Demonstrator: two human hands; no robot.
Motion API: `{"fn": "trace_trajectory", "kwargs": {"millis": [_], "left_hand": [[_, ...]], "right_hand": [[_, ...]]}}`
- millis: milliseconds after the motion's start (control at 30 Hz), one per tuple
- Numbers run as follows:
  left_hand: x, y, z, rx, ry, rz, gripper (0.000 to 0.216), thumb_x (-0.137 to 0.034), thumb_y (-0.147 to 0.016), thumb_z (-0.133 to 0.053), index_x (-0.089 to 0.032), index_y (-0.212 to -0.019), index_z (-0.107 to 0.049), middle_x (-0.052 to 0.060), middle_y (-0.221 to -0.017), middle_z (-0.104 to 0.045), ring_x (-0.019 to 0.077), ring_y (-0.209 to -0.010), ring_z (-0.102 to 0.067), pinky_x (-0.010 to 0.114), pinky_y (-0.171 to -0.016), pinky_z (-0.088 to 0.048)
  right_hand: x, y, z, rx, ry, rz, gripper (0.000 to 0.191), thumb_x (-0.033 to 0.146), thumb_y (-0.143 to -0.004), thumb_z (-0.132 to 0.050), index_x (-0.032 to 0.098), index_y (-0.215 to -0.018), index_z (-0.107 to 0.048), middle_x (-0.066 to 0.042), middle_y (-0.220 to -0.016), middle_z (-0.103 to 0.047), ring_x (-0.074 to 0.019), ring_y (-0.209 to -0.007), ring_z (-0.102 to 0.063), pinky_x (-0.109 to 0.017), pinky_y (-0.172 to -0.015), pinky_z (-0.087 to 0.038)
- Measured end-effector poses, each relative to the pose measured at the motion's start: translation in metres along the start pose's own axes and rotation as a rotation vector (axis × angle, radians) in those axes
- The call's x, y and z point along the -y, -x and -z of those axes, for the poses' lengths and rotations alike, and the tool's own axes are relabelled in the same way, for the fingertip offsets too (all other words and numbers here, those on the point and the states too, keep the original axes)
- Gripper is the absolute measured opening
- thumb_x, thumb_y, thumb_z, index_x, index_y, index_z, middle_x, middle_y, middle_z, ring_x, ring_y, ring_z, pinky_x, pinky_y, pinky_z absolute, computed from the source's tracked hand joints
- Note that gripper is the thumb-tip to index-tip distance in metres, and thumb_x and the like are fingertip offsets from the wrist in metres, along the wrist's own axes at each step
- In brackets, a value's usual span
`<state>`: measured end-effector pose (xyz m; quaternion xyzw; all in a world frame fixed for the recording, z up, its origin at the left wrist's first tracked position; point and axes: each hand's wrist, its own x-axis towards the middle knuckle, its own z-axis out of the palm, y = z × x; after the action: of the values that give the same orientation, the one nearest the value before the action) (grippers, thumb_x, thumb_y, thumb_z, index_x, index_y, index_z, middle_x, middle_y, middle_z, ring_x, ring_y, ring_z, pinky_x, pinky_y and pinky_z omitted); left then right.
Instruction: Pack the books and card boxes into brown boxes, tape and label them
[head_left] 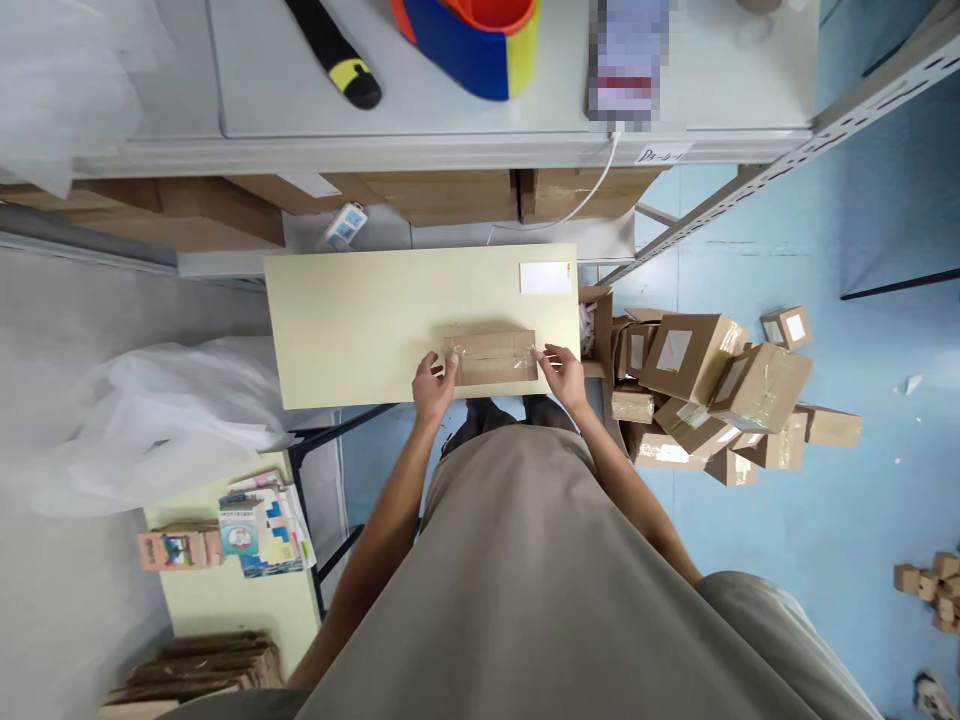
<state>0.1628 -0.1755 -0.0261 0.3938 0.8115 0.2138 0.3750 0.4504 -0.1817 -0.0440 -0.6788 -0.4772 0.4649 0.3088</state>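
A small, long cardboard box lies on the pale yellow table close to its front edge, with shiny clear tape along its top. At the box's left end is my left hand, its thumb against the cardboard and its other fingers curled. My right hand is at the opposite end, thumb and fingertips at the corner. Between them, my two hands hold the box by its ends. A white label lies at the table's back right corner.
Taped cardboard boxes are heaped on the floor at right, beside an open carton. Behind the table stands a metal shelf bearing a tape dispenser and a black-and-yellow handled tool. Books and white plastic wrap are at left.
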Motion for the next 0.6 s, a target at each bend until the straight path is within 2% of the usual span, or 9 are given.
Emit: {"fn": "trace_trajectory", "kwargs": {"millis": [67, 200, 333, 500, 600], "left_hand": [[-0.001, 0.004, -0.006, -0.023, -0.005, 0.024, 0.047, -0.053, -0.104, -0.068, -0.016, -0.133, -0.074, 0.020, -0.142, -0.077, 0.0300, -0.118, -0.078, 0.039, -0.104, -0.060], [-0.001, 0.018, -0.016, -0.021, -0.065, 0.005, 0.039, -0.050, -0.102, -0.066, -0.019, -0.124, -0.077, 0.015, -0.124, -0.082, 0.0323, -0.118, -0.077, 0.043, -0.109, -0.058], [0.005, 0.032, -0.020, -0.054, -0.054, 0.036, 0.036, -0.044, -0.099, -0.066, -0.018, -0.122, -0.077, 0.015, -0.121, -0.083, 0.0320, -0.116, -0.078, 0.043, -0.108, -0.059], [0.012, 0.029, -0.021, -0.068, 0.087, 0.074, 0.037, -0.042, -0.092, -0.071, -0.016, -0.117, -0.079, 0.014, -0.123, -0.085, 0.0311, -0.118, -0.079, 0.040, -0.106, -0.062], [0.012, 0.020, -0.023, -0.091, 0.125, 0.095, 0.037, -0.040, -0.087, -0.074, -0.015, -0.114, -0.080, 0.012, -0.118, -0.086, 0.0312, -0.115, -0.080, 0.039, -0.102, -0.064]], "right_hand": [[-0.003, -0.002, 0.001, 0.036, -0.024, 0.004, 0.075, 0.086, -0.101, -0.058, 0.018, -0.124, -0.080, -0.020, -0.125, -0.080, -0.0316, -0.106, -0.083, -0.045, -0.089, -0.071], [-0.010, -0.007, 0.002, 0.152, -0.046, 0.053, 0.058, 0.074, -0.107, -0.059, 0.022, -0.122, -0.081, -0.016, -0.122, -0.080, -0.0282, -0.104, -0.083, -0.042, -0.090, -0.072], [-0.015, -0.006, 0.002, 0.210, -0.018, 0.062, 0.043, 0.058, -0.112, -0.060, 0.023, -0.128, -0.080, -0.014, -0.125, -0.079, -0.0276, -0.104, -0.083, -0.042, -0.091, -0.071], [-0.009, 0.001, -0.002, 0.186, 0.121, 0.070, 0.039, 0.045, -0.116, -0.053, 0.024, -0.141, -0.076, -0.014, -0.138, -0.076, -0.0292, -0.113, -0.082, -0.042, -0.098, -0.068], [-0.004, -0.001, -0.003, 0.181, 0.164, 0.053, 0.038, 0.041, -0.116, -0.054, 0.023, -0.141, -0.077, -0.013, -0.139, -0.077, -0.0294, -0.114, -0.082, -0.041, -0.101, -0.066]]}}
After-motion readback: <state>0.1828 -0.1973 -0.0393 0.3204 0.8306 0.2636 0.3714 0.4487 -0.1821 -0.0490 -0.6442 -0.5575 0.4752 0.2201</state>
